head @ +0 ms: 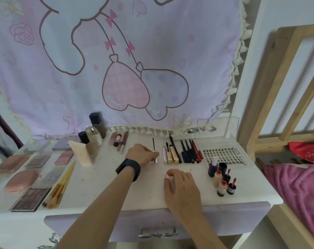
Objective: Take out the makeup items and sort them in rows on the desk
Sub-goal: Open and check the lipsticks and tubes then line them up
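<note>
Forearms first, both reaching over the lilac drawer front (pixel 84 223) onto the white table (pixel 102 187). Far left, flat palettes (pixel 12 165) and a pink compact (pixel 21 180) lie in rows, with brushes (pixel 61 186) bunched just beside them. Next come a peach tube (pixel 80 153) and bottles (pixel 92 139) standing at the back, then lip glosses (pixel 119 141) lying side by side. Left hand (pixel 141 154) (black band on the wrist) is closed, fingertips pinching a slim black liner (pixel 154 150) with a silver end, just left of the row of mascaras and pencils (pixel 181 152). Right hand (pixel 179 184) sits nearer the front edge, fingers curled on a small pink item (pixel 166 175); what it is, I cannot tell. Further right there's a clear lash tray (pixel 224 155), with little bottles (pixel 222 180) upright in front of it.
</note>
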The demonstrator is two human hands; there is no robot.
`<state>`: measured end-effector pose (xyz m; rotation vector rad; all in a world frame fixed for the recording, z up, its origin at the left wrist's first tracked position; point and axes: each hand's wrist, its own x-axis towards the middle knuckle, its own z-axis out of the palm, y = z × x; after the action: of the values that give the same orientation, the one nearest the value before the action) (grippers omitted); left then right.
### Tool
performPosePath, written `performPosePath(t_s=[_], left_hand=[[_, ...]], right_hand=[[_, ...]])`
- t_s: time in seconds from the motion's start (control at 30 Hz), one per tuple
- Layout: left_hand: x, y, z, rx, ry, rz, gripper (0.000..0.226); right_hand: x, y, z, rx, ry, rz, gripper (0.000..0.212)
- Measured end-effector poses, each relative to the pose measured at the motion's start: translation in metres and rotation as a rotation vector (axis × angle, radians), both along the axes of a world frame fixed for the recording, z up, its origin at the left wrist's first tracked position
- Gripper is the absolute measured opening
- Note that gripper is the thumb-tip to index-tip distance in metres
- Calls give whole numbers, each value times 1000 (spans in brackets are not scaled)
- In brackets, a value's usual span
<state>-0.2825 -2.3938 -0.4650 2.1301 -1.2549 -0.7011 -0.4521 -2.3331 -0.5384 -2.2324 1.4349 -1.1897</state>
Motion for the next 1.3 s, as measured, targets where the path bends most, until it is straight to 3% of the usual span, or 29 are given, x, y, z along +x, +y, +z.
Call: performPosePath(t_s=[0.3, 1.3], left_hand=[[-17, -12, -4, 33, -38, -45, 35], [-16, -11, -11, -20, -45, -18, 32]], right_hand=[[1, -1, -4, -44, 25, 1, 19], [1, 1, -10, -132, 119, 10, 23]])
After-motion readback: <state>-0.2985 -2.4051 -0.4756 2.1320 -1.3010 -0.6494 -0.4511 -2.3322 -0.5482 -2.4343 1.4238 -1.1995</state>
